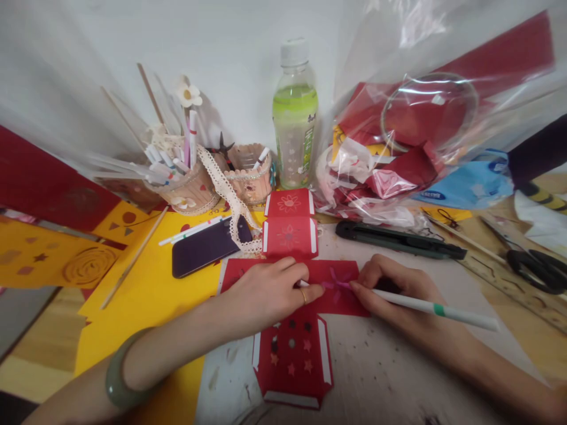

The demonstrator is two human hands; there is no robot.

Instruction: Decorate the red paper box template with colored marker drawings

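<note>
On my head feed, the red card cutout (319, 307) lies at centre, its long axis running up and down the frame, with a wider band across the middle. My right hand (392, 289), right of centre, is closed around a white pen (416, 303), whose long axis slopes gently from lower right up toward the left. My left hand (274, 289), at centre, seems to pinch a small white piece (303, 283). The relation I'd watch: that piece lies left of my right hand, roughly along the pen's line. The purple flower marks (339, 293) sit between both hands' fingertips, near each.
</note>
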